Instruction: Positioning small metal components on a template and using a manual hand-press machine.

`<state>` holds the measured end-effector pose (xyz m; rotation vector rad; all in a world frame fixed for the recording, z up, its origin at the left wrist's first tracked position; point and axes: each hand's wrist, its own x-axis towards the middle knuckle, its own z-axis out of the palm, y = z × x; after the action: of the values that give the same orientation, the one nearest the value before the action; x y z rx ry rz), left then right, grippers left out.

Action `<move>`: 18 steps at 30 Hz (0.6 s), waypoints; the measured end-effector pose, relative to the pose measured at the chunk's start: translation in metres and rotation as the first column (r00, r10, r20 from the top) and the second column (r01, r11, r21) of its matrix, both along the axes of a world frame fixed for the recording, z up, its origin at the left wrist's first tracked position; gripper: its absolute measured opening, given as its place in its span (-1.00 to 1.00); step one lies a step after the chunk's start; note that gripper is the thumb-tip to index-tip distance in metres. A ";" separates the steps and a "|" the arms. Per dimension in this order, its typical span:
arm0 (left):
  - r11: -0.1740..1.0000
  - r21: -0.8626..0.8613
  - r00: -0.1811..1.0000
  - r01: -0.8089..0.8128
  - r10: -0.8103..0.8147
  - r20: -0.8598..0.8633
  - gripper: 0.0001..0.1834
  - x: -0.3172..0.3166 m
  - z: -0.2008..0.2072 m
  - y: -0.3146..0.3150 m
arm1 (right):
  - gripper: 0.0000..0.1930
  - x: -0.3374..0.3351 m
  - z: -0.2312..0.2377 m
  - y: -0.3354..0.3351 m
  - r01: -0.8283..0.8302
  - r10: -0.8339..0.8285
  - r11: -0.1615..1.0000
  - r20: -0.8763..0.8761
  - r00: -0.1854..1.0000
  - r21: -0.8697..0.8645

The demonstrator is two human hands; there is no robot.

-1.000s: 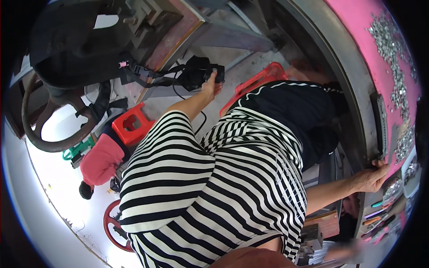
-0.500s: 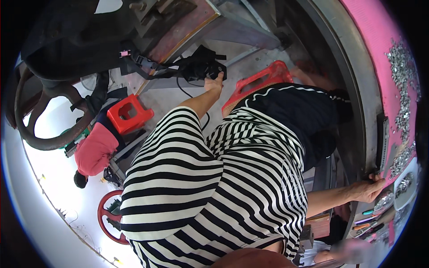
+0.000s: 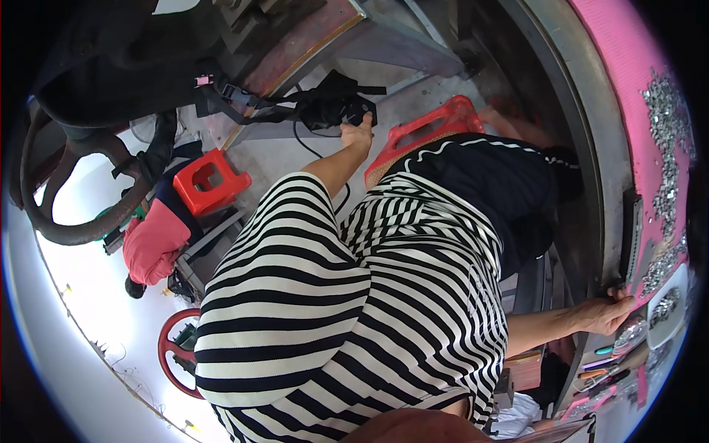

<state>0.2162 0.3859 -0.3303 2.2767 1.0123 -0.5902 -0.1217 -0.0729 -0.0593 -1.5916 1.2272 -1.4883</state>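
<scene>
My left hand (image 3: 357, 131) reaches out past my striped sleeve and grips a black device (image 3: 332, 111), with its fingers closed around the near end. Black straps with buckles (image 3: 236, 96) and a thin cable (image 3: 299, 140) run from that device. Far to the right, my right hand (image 3: 607, 314) lies at the edge of a workbench, fingers bent and drawn together; whatever they hold, if anything, is hidden. Close to it are a dark ridged strip (image 3: 631, 232) and a pink mat (image 3: 613, 66) strewn with small shiny metal pieces (image 3: 668, 170).
A pale tray (image 3: 659, 336) of shiny pieces and several thin-handled tools (image 3: 594, 375) lie beyond my right hand. Red plastic stools (image 3: 210, 181) stand on the floor, one beneath me. Dark handwheels (image 3: 74, 232) and a person in a pink top (image 3: 155, 240) are at left.
Both hands hold nearly the same places. The view has shifted slightly. At the lower right, a blurred pink shape is gone and a white garment shows more.
</scene>
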 end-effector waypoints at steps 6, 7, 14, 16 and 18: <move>0.973 -0.192 0.987 -0.130 0.144 0.064 -0.06 0.005 0.002 -0.003 | -0.69 -0.001 0.001 0.004 0.009 -0.009 1.000 -0.031 0.999 0.006; 0.959 -0.243 0.979 -0.146 0.174 0.102 -0.11 0.006 0.001 -0.002 | -0.69 -0.001 0.001 0.006 0.008 -0.008 1.000 -0.037 0.999 0.007; 0.957 -0.226 0.972 -0.182 0.210 0.107 -0.05 0.010 0.012 -0.009 | -0.71 0.005 -0.001 -0.005 0.005 -0.005 1.000 -0.027 1.000 -0.007; 0.946 -0.267 0.975 -0.182 0.210 0.077 -0.05 0.009 0.000 -0.007 | -0.72 0.004 0.004 -0.005 0.013 -0.013 0.999 -0.027 1.000 -0.031; 0.953 -0.274 0.988 -0.133 0.151 0.045 -0.11 0.011 -0.007 -0.026 | -0.73 -0.009 0.011 -0.002 0.042 -0.045 0.997 -0.044 0.998 -0.061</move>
<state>0.2276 0.3603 -0.3372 1.9545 0.9884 -0.5524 -0.1304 -0.0752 -0.0482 -1.6561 1.2605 -1.5368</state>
